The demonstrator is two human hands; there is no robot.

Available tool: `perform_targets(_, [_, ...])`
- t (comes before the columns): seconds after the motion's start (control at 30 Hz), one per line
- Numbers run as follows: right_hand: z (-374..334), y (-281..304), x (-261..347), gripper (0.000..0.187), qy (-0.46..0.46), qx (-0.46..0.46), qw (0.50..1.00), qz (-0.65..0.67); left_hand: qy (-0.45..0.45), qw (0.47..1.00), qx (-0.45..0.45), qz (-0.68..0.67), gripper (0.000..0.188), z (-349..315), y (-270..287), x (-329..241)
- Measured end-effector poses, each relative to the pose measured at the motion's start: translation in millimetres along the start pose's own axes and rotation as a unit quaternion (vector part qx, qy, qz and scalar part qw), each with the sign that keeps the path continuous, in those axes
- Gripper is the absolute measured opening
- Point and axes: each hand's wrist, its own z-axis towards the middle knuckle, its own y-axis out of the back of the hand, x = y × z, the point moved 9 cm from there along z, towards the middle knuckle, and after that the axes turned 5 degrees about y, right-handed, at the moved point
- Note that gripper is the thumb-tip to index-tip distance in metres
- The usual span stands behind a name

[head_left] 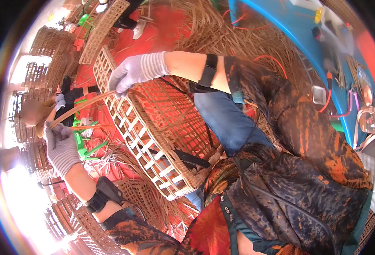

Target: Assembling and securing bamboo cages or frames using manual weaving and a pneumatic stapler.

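A woven rattan basket [141, 142] lies tilted across my lap, its open lattice edge facing left. My right hand [137, 72], in a pale knitted glove, is closed at the basket's upper corner and pinches a long flat cane strip [83, 106]. From there the strip runs down and left to my left hand [63, 144], also gloved, whose thumb and fingers close round its other end. The exact fingertip grip on the left is small in the picture. Dark bands circle both my forearms.
Stacked woven panels [51, 44] line the left side. Beyond my left hand a person [64, 106] with gloves sits near a green stool [83, 146]. Dry strips [221, 29] heap on the red floor. At right stands a blue table [298, 36] with tools and a red cord.
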Motion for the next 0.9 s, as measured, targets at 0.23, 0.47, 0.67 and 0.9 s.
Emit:
perform_targets(0.23, [8.4,0.1,-9.9,0.024,0.012,-0.008,0.999,-0.031,-0.065,0.997,0.012,0.041,0.023,9.5,-21.9,-48.6])
perform_targets(0.47, [-29.8,39.7,-6.5,0.020,-0.002,-0.043,0.998,-0.045,-0.185,0.967,-0.024,0.172,0.020,6.8,45.1,-158.2])
perform_targets(0.67, [-105.2,152.4,-73.7,0.027,-0.124,-0.175,0.949,-0.229,-0.209,0.940,-0.117,0.242,0.022,-11.8,165.0,-219.8])
perform_targets(0.9, [-21.8,19.9,82.6,0.032,0.014,-0.117,0.942,-0.315,-0.061,0.992,-0.015,0.111,0.027,-32.8,2.7,-10.0])
